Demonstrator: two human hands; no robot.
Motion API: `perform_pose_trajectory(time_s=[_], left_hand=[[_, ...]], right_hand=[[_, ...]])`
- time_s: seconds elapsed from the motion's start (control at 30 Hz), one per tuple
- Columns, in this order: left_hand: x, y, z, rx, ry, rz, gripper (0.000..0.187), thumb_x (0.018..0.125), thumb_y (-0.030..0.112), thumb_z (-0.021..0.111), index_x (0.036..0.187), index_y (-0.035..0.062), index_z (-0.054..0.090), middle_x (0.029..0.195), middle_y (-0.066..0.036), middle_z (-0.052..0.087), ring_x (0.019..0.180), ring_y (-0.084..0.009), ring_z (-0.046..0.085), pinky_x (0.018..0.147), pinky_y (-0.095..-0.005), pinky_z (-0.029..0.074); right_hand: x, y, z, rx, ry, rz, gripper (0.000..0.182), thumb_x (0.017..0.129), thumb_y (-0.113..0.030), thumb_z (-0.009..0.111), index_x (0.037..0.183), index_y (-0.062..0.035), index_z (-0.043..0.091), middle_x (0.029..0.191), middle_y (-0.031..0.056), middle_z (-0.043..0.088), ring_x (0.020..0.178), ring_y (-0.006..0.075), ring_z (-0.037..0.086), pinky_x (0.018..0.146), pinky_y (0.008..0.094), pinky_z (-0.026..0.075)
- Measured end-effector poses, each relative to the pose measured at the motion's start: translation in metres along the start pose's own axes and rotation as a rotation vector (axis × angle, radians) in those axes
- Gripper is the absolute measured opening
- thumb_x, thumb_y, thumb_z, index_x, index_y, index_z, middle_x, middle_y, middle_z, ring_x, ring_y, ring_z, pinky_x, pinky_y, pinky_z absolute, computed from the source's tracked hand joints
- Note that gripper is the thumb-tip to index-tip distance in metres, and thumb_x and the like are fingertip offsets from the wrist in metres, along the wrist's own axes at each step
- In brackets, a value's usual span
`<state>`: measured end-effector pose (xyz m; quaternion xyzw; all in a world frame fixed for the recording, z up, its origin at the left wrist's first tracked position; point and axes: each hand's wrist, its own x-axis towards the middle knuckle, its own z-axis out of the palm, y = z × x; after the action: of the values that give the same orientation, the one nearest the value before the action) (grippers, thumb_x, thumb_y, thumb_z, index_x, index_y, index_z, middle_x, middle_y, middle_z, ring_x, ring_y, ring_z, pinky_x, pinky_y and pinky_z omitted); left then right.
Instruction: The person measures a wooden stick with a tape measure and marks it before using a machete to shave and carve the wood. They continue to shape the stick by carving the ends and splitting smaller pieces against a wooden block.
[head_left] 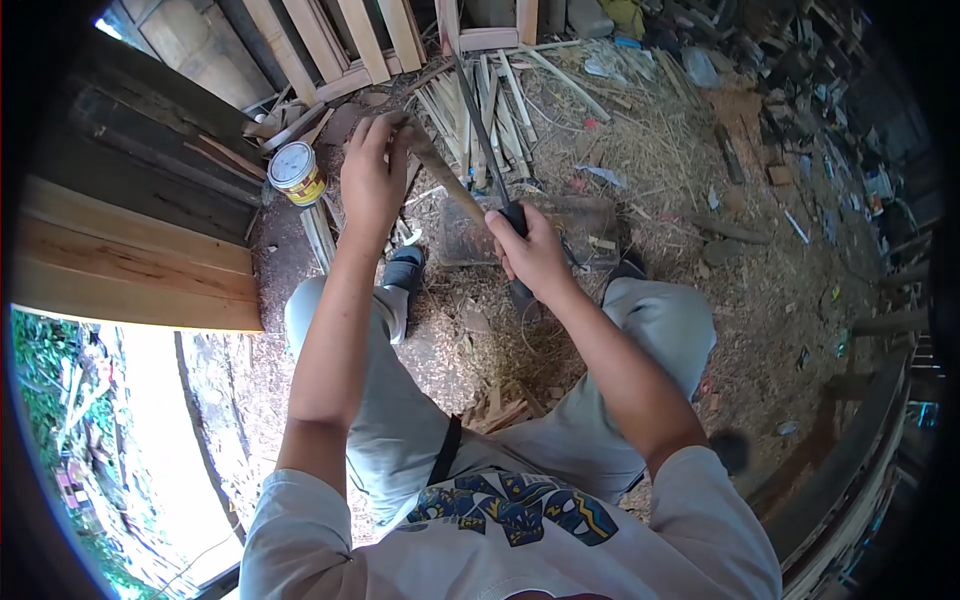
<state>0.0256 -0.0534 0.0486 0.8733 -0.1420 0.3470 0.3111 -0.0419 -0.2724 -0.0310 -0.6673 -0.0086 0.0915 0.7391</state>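
My left hand (375,175) is raised at the upper left, its curled fingers gripping the far end of a brownish wooden stick (445,172). The stick slants down to my right hand (537,253), where its near end meets my thumb. That right hand is closed round the black handle of a long-bladed knife (482,130); the narrow dark blade points away from me, to the right of the stick. Below the right hand lies a thick wooden block (590,222) on the ground between my feet. My palm and fingers hide part of the handle.
A paint bucket (295,172) with a white lid stands at the left. Ahead lies a pile of thin wood strips (510,125), before upright boards (365,40). Shavings cover the floor (650,150). Planks (140,260) form the left wall, and clutter fills the right side.
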Motion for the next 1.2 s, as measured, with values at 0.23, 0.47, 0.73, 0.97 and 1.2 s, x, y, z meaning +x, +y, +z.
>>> perform_pose_trajectory(time_s=[0.23, 0.47, 0.73, 0.97, 1.2], left_hand=[[0.011, -0.009, 0.001, -0.086, 0.034, -0.051, 0.019, 0.100, 0.007, 0.067, 0.118, 0.0017, 0.069, 0.107, -0.014, 0.067, 0.089, -0.0266, 0.066, 0.080, -0.0341, 0.053], [0.017, -0.016, 0.001, -0.318, -0.045, 0.052, 0.017, 0.098, 0.005, 0.067, 0.115, 0.0026, 0.071, 0.106, -0.014, 0.065, 0.097, -0.0300, 0.067, 0.087, -0.0370, 0.052], [0.018, -0.022, 0.005, -0.258, -0.186, 0.130, 0.017, 0.096, -0.002, 0.067, 0.113, 0.0011, 0.071, 0.108, -0.010, 0.059, 0.099, -0.0243, 0.061, 0.089, -0.0320, 0.049], [0.021, -0.015, 0.007, -0.284, -0.233, 0.115, 0.018, 0.098, -0.006, 0.064, 0.113, 0.0007, 0.072, 0.104, -0.009, 0.059, 0.096, -0.0220, 0.059, 0.086, -0.0289, 0.047], [0.018, -0.005, 0.014, -0.292, -0.188, 0.108, 0.025, 0.093, -0.008, 0.066, 0.112, 0.0047, 0.075, 0.100, -0.008, 0.059, 0.089, -0.0221, 0.060, 0.081, -0.0314, 0.049]], right_hand=[[-0.001, -0.077, 0.007, -0.001, 0.004, -0.156, 0.032, 0.105, -0.033, 0.064, 0.092, -0.0048, 0.059, 0.064, -0.0016, 0.054, 0.046, 0.0086, 0.055, 0.044, 0.0275, 0.044], [0.025, -0.074, -0.004, -0.052, -0.014, -0.162, 0.036, 0.105, -0.038, 0.062, 0.094, -0.0041, 0.061, 0.060, -0.0025, 0.051, 0.045, 0.0091, 0.054, 0.044, 0.0276, 0.044], [0.022, -0.050, -0.004, -0.042, -0.049, -0.022, 0.036, 0.109, -0.037, 0.055, 0.104, -0.0025, 0.061, 0.068, -0.0008, 0.050, 0.043, 0.0079, 0.048, 0.041, 0.0265, 0.039], [0.021, -0.041, -0.006, -0.286, 0.002, -0.172, 0.046, 0.103, -0.046, 0.061, 0.089, -0.0022, 0.063, 0.066, 0.0094, 0.060, 0.060, 0.0237, 0.061, 0.058, 0.0412, 0.043], [0.018, -0.051, -0.006, -0.341, 0.020, -0.176, 0.044, 0.102, -0.044, 0.063, 0.090, -0.0014, 0.064, 0.067, 0.0143, 0.063, 0.060, 0.0300, 0.063, 0.058, 0.0419, 0.045]])
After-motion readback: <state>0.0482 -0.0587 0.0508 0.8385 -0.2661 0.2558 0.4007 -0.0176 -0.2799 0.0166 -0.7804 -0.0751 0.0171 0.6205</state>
